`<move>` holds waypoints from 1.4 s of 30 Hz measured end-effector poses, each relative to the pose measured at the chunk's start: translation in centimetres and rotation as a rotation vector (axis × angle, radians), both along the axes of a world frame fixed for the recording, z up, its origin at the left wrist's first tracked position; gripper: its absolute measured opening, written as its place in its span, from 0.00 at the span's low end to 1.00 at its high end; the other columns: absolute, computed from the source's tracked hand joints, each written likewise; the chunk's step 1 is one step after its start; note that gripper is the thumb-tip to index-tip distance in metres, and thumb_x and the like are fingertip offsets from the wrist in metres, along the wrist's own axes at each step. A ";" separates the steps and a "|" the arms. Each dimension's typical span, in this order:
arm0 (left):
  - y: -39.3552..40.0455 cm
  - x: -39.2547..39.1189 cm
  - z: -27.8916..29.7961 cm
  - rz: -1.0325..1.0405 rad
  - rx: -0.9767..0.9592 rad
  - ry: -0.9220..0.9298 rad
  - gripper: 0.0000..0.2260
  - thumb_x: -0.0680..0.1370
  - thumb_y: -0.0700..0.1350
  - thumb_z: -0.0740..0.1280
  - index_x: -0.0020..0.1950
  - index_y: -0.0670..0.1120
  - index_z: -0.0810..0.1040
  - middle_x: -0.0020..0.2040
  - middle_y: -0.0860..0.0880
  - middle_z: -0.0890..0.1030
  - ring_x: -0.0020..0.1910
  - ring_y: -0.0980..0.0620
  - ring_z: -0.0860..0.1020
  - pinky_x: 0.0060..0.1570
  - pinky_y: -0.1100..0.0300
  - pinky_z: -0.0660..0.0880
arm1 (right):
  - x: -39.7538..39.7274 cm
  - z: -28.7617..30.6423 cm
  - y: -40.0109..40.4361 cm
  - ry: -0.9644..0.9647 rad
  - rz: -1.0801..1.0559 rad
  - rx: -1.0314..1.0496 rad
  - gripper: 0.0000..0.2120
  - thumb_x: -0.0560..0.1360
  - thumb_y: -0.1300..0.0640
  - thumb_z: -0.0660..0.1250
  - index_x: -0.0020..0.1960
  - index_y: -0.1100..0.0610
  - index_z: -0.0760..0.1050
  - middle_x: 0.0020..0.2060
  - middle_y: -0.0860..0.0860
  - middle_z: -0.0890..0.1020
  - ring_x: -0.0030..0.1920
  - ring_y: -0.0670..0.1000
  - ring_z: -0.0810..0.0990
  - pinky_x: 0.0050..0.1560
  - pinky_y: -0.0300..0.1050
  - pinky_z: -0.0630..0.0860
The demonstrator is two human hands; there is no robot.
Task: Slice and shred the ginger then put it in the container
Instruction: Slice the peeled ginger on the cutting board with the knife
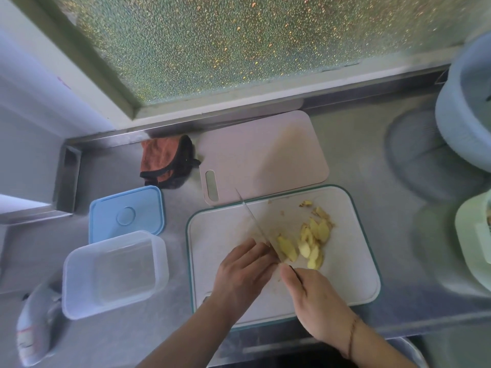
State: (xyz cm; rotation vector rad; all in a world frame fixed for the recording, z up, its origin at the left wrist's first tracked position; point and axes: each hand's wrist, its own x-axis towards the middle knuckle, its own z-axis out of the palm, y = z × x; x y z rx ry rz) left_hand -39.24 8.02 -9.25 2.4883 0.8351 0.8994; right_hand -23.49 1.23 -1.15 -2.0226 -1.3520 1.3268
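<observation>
Yellow ginger slices (309,241) lay on our white green-rimmed cutting board (345,274). Our right hand (316,301) gripped the steel knife (261,229); our left hand (243,272) curled, pinning one slice.

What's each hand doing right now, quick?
Left hand: fingers curled over the ginger on the board, holding it beside the blade.
Right hand: gripping the knife handle.

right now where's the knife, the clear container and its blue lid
knife (255,224), head view, on the flat of the blade above the white board
clear container (114,274), head view, on its bare floor
blue lid (126,213), head view, near the round mark on its top
</observation>
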 end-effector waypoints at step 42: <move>0.8 -0.5 -0.2 -0.040 0.069 0.037 0.07 0.80 0.45 0.71 0.50 0.43 0.86 0.52 0.48 0.85 0.49 0.47 0.83 0.53 0.55 0.80 | 0.1 -1.9 0.7 0.071 -0.010 0.009 0.27 0.73 0.33 0.44 0.29 0.53 0.61 0.20 0.47 0.65 0.24 0.43 0.66 0.31 0.37 0.63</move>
